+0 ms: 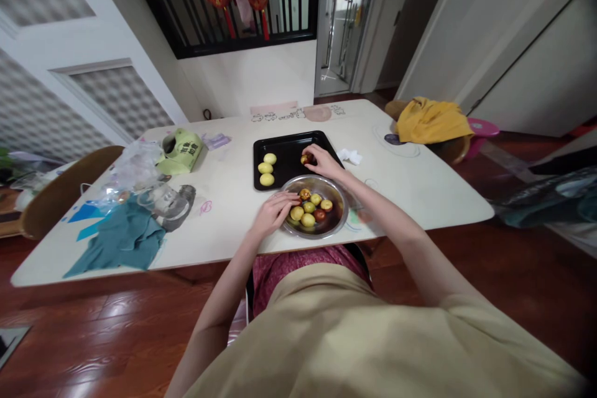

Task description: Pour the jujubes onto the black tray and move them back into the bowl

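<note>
My right hand (323,161) is closed around a dark reddish-brown, mottled round fruit (306,159), low over the right part of a black baking tray (289,143). Three yellow fruits (265,168) form a column along the tray's left side. In front of the tray stands a round metal bowl (340,222) with several fruits, some yellow (308,220), others reddish-brown (319,215) or spotted. Stretched across the bowl's left rim, my left hand (275,210) has its fingertips beside the fruits; whether they touch one is hard to see.
On the table's left lie a teal cloth (124,236), a clear plastic bag (135,168), a green bag (184,152) and a grey-and-clear item (172,204). A crumpled white tissue (349,156) is right of the tray. A yellow garment (431,121) hangs over a chair at the far right.
</note>
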{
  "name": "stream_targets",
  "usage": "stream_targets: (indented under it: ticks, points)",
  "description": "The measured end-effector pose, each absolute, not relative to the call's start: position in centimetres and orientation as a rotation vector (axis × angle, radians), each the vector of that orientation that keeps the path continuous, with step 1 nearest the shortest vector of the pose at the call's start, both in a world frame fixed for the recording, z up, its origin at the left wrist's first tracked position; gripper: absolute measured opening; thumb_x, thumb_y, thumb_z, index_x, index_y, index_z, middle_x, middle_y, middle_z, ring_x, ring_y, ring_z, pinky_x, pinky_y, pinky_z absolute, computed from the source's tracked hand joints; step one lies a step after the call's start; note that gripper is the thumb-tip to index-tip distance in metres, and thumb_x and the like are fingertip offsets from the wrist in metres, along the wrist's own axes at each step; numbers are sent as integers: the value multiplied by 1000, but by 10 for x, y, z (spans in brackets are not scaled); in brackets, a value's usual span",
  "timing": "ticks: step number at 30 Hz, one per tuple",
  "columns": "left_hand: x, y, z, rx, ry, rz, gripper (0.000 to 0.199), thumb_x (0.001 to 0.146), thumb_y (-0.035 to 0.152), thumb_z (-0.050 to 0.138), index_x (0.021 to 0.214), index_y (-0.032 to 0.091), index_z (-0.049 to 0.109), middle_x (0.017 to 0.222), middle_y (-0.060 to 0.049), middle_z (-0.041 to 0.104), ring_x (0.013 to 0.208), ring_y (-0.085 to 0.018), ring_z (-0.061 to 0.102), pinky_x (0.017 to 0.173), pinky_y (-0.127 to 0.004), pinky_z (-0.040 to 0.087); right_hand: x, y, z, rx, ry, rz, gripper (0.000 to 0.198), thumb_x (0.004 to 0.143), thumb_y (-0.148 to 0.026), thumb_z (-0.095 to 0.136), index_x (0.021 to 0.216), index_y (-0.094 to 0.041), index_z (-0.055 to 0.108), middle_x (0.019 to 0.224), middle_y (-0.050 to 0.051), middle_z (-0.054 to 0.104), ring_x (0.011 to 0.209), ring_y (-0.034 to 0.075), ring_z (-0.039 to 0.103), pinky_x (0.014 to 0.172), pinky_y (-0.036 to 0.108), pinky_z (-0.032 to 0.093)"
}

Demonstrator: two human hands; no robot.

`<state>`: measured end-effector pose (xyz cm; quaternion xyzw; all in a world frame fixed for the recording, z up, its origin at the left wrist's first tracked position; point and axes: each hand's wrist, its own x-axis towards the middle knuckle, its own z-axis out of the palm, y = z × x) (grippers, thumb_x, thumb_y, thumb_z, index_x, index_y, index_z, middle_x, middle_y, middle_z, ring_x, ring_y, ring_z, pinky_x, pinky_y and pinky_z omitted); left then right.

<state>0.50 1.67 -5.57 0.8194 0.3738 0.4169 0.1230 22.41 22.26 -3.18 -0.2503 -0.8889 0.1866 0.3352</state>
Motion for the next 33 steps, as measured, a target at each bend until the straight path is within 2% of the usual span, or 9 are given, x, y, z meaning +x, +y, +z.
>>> stream_targets:
  ticks: [5,11,17,24,33]
  points:
    - [5,17,-56,2366,1078,1244,42,115,35,42,117,21,81,126,-12,82,125,-27,76,117,-54,56,265,166,-18,-578,-2333,478,26,92,-21,67,118,-19,66,114,9,66,97,24,66,89,37,57]
    - [4,17,-58,2382,1088,1220,44,116,35,39,117,20,80,125,-12,82,127,-26,75,117,-54,55,291,118,-20,-675,-2556,372,29,89,-10,71,117,-21,69,115,9,70,105,27,69,91,39,58]
    - [1,18,-59,2377,1116,1193,44,115,37,39,116,21,80,126,-12,82,127,-27,75,118,-56,55,285,113,-25,-810,-2577,281,31,86,-2,73,110,-21,75,112,11,76,108,31,72,93,41,59]
    - [3,17,-55,2371,1099,1200,44,115,37,40,116,21,81,125,-12,82,127,-27,75,119,-57,55,286,114,-30,-828,-2615,292,28,85,-1,72,105,-20,79,107,10,79,101,28,76,90,37,59]
    - [4,15,-52,2377,1096,1201,43,115,35,40,116,20,81,126,-12,82,125,-26,76,119,-55,55,287,106,-33,-821,-2669,305,32,85,1,72,109,-19,82,105,11,82,99,28,78,88,37,60]
